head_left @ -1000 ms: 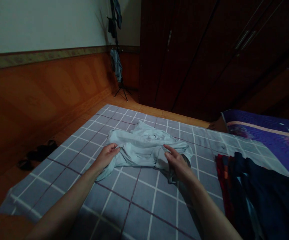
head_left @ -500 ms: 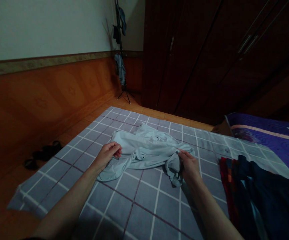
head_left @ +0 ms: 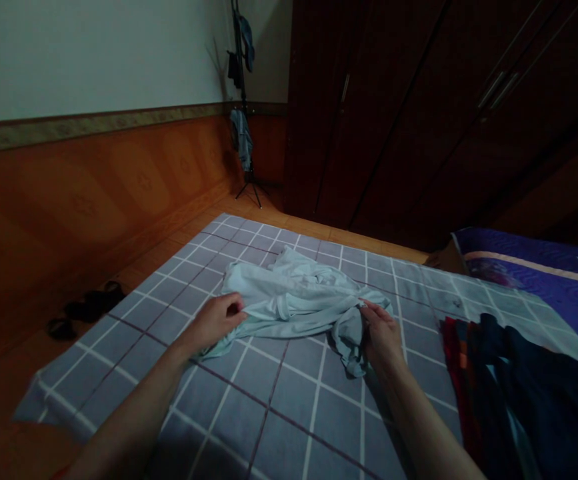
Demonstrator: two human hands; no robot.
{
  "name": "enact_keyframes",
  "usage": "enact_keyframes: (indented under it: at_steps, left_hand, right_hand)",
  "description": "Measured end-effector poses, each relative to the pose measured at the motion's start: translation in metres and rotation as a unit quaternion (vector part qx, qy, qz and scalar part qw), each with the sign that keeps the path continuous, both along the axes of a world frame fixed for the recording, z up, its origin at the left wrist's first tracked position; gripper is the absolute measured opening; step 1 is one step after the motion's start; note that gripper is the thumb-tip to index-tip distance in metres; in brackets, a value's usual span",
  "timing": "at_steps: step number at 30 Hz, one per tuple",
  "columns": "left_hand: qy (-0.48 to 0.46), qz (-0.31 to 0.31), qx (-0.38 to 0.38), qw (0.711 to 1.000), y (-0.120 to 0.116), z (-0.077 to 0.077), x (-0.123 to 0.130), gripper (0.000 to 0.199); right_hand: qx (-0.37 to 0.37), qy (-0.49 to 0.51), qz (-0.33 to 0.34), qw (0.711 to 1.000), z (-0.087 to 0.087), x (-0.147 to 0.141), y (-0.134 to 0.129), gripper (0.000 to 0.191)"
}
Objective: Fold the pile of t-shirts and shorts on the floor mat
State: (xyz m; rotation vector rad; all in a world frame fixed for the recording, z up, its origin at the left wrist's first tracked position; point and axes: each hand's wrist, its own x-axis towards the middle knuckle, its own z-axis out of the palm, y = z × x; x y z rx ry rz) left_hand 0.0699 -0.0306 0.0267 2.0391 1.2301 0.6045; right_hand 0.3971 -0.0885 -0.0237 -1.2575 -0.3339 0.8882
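A pale, crumpled garment (head_left: 299, 293) lies bunched on a grey checked bed cover (head_left: 249, 413); its exact kind is hidden by the folds. At its near left edge, my left hand (head_left: 217, 320) is closed, with thumb and fingers pinching the cloth. On the other side, my right hand (head_left: 381, 328) grips the garment's right end between thumb and fingertips. A darker bunched part of the garment hangs down just left of the right hand.
Folded dark and red clothes (head_left: 513, 380) lie at the right. Beyond them is a purple patterned surface (head_left: 533, 267). A dark wardrobe (head_left: 369, 120) and a coat stand (head_left: 243, 100) are behind the bed. Black footwear (head_left: 91, 305) sits on the floor at left.
My left hand has shifted slightly down along the garment's left edge, and the cloth there has drawn in. The right hand stays nearly in place, still gripping.
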Motion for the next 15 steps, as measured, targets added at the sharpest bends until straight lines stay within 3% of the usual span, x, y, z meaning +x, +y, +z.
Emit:
enact_keyframes:
  at_steps: [5, 9, 15]
  left_hand:
    - [-0.224, 0.112, -0.124, 0.96, 0.012, 0.001, -0.013, 0.027]
    - [-0.229, 0.155, -0.116, 0.954, 0.021, -0.015, -0.013, 0.032]
    - [-0.18, 0.119, -0.116, 0.969, 0.024, -0.022, -0.011, 0.036]
  right_hand:
    - [-0.017, -0.042, 0.023, 0.999, -0.006, 0.001, 0.001, 0.036]
    - [-0.044, -0.097, 0.068, 0.992, -0.003, 0.0, -0.002, 0.039]
    - [-0.081, -0.201, 0.127, 0.968, 0.004, -0.003, -0.001, 0.057]
